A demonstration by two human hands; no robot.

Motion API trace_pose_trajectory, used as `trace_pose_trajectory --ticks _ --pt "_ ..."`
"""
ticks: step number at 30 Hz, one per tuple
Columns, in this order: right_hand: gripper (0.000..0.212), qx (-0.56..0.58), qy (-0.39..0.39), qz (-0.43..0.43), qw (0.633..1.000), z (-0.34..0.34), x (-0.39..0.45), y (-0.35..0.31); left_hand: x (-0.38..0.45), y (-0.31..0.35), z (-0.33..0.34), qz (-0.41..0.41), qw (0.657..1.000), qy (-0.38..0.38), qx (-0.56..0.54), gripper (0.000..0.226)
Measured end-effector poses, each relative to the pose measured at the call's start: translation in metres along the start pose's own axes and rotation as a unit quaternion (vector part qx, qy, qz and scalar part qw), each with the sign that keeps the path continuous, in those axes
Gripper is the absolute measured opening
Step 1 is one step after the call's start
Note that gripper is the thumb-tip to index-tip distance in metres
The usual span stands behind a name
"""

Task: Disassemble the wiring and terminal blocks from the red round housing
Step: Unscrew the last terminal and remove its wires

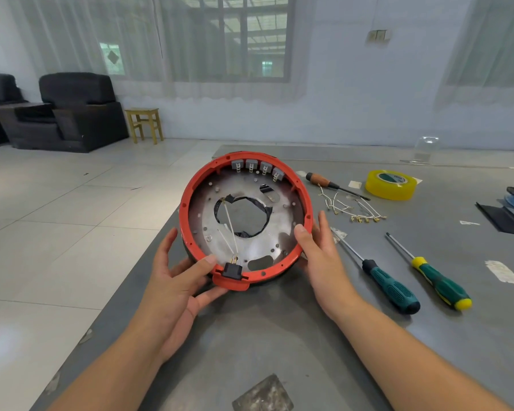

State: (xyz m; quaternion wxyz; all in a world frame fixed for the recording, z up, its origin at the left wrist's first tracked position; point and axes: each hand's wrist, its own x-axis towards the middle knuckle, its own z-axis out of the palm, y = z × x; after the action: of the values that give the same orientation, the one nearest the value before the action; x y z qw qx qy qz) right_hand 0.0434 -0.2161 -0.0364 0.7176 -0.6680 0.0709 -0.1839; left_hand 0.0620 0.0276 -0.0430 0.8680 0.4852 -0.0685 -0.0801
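Note:
The red round housing (185, 209) is tilted up above the grey table, its metal inner plate (282, 229) facing me. My left hand (178, 280) grips its lower left rim, thumb on the rim beside a black plug socket (231, 269). My right hand (318, 256) holds the right rim, thumb inside the edge. Several grey terminal blocks (257, 167) sit along the top inner wall. Two thin white wires (230, 229) run from the black-taped centre hole (244, 215) down to the socket.
Loose white wires with brass terminals (353, 207) lie on the table (279, 336) to the right. Near them are a wooden-handled screwdriver (324, 182), a yellow tape roll (390, 185) and two green-handled screwdrivers (389, 287) (439, 281). The table's left edge is close to my left arm.

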Motion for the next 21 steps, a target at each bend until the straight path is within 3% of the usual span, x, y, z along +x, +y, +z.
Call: trace_pose_trajectory --ticks 2,4,6,8,10,13,18,21 --pt "0.099 -0.087 0.048 -0.028 0.995 0.005 -0.007 -0.005 -0.001 -0.002 0.003 0.007 0.999 0.031 -0.024 0.098" --pt "0.091 -0.192 0.104 -0.125 0.968 0.012 -0.016 -0.011 -0.002 -0.005 0.007 0.015 0.999 0.041 -0.03 0.11" --pt "0.077 -0.289 0.138 -0.247 0.915 0.021 -0.025 -0.014 -0.002 -0.008 0.01 0.015 0.999 0.038 -0.028 0.119" --pt "0.05 -0.374 0.13 -0.319 0.861 0.034 -0.032 -0.015 -0.004 -0.009 0.015 0.016 0.999 0.033 -0.033 0.118" --pt "0.027 -0.432 0.104 -0.324 0.835 0.048 -0.036 -0.014 -0.008 -0.009 0.021 0.024 1.0 0.007 -0.017 0.091" --pt "0.026 -0.47 0.092 -0.28 0.832 0.063 -0.034 -0.015 -0.013 -0.011 0.03 0.032 0.999 -0.01 0.005 0.06" --pt "0.032 -0.492 0.107 -0.27 0.82 0.064 -0.028 -0.014 -0.016 -0.017 0.035 0.035 0.999 0.018 -0.019 0.071" --pt "0.038 -0.459 0.097 -0.235 0.851 0.063 -0.027 -0.017 -0.014 -0.02 0.034 0.03 0.999 0.024 -0.022 0.071"
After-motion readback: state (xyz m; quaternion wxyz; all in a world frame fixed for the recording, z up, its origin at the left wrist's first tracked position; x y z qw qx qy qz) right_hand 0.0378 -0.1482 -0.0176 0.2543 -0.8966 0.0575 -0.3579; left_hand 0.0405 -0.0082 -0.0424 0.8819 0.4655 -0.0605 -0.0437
